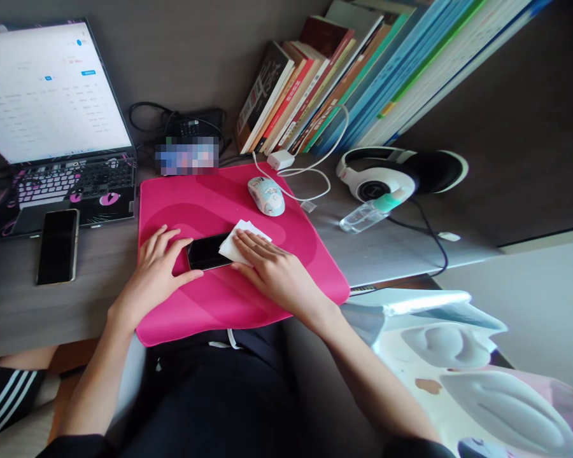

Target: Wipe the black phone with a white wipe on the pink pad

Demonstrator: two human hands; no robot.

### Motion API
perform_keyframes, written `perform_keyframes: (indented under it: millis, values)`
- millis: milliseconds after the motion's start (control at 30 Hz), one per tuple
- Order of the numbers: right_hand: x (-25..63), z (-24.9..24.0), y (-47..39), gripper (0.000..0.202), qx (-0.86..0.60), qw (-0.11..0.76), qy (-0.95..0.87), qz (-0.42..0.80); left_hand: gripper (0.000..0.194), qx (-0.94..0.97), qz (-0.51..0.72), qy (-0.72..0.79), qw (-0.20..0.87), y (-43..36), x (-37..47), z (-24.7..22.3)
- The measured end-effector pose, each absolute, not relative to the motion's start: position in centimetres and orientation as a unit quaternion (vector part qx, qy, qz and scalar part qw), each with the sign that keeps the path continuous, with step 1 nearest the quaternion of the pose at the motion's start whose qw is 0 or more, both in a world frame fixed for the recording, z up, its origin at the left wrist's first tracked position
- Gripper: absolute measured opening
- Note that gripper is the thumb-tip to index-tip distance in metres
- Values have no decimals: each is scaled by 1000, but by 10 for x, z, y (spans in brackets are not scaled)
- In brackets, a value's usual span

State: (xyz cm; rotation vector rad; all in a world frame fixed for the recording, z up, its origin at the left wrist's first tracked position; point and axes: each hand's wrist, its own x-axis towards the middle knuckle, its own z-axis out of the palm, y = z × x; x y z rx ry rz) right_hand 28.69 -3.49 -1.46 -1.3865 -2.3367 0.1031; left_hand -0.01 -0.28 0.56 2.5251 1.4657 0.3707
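A black phone (207, 252) lies flat on a pink desk mat (239, 299). My left hand (160, 270) rests at the phone's left end, thumb and index finger spread at its edges, the other fingers apart over the mat. On the phone's right end lies a folded white tissue (241, 238). My right hand (267, 264) presses the tissue down with its fingers together, its thumb along the phone's lower edge. The phone's right end is hidden under the tissue and fingers.
An open laptop (57, 95) and a second phone (58, 247) are at the left. Behind the mat lean books (305, 89). A mouse (266, 196), white charger (281, 159), clear bottle (363, 217) and headphones (386, 172) lie at the right.
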Motion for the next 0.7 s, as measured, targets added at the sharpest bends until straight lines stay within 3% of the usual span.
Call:
perform_keyframes:
  millis: [700]
  values:
    - [279, -16, -32, 60, -494, 216, -841, 32, 65, 854, 118, 499, 90, -4, 1, 7]
